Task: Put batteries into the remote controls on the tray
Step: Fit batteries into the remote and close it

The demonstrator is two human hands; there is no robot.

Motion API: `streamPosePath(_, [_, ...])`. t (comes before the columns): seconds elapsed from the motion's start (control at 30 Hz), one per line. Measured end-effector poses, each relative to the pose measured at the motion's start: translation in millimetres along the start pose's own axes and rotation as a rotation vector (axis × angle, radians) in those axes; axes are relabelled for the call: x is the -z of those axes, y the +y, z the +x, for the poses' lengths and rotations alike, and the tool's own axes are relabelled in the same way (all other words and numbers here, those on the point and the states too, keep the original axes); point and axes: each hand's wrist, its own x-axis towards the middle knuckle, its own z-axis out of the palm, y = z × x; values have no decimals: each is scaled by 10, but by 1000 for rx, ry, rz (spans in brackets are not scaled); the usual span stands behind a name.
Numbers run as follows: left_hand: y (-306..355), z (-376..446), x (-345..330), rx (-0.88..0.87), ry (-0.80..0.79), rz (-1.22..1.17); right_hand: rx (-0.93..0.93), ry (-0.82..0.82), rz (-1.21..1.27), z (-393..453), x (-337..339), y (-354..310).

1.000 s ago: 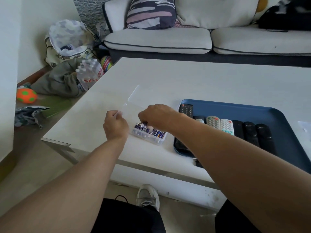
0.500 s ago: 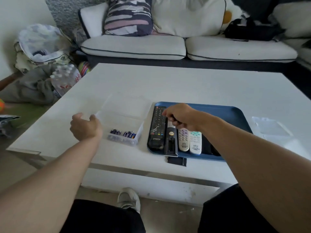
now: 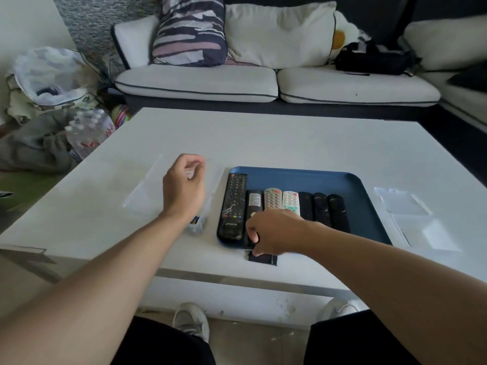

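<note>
Blue plastic tray [image 3: 311,177] on white desk [image 3: 290,138] holds seven remote controls side by side. Right hand [image 3: 274,234] grips slim black remote [image 3: 254,204] at tray's near edge. Left hand [image 3: 184,188], fingers loosely curled, empty, hovers over clear plastic battery box [image 3: 196,225].

— What's around the table?
— A white low table [image 3: 263,143] fills the middle. Beyond its far edge runs a white sofa [image 3: 276,85] with dark piping, a striped cushion [image 3: 189,30] at its left end and a black bag [image 3: 374,59] towards the right.
— And the floor?
— On the far left, a patterned bag [image 3: 47,75], grey cloth [image 3: 31,151] and a pack of water bottles [image 3: 89,130].
</note>
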Motion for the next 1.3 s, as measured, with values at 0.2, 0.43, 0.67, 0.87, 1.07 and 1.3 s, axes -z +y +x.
streamPosePath(0.2, [104, -61, -84, 119, -103, -53, -37, 116, 61, -99, 213, -2])
streamPosePath(0.43, [276, -218, -108, 482, -521, -245, -53, 352, 77, -207, 482, 40])
streamPosePath(0.67, [401, -306, -120, 525, -619, -486, 135, 402, 138, -147, 491, -51])
streamPosePath(0.87, [342, -278, -138, 509, -498, -400, -84, 74, 1089, -140, 408, 142])
streamPosePath(1.07, [305, -276, -163, 578, -517, -412, -256, -114, 1786, -153, 404, 335])
streamPosePath(1.3, [317, -264, -192, 583, -546, -436, -197, -14, 1872, -203, 443, 381])
